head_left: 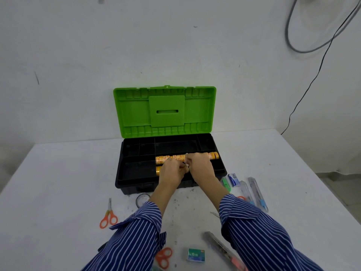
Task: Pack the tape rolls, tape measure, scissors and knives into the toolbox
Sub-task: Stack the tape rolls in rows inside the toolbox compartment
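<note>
A black toolbox with its green lid raised stands at the table's middle. A row of orange tape rolls lies in its tray, and another orange roll lies in the front compartment. My left hand and my right hand meet over the front compartment, fingers curled on the rolls there; what they hold is mostly hidden. Orange scissors lie to the left, a second pair sits near my left sleeve. Clear knives lie at the right, and one knife at the front.
A clear tape roll sits in front of the toolbox. A green staple box is at the front, a blue-white staple box and a green item at the right. Cables hang on the wall.
</note>
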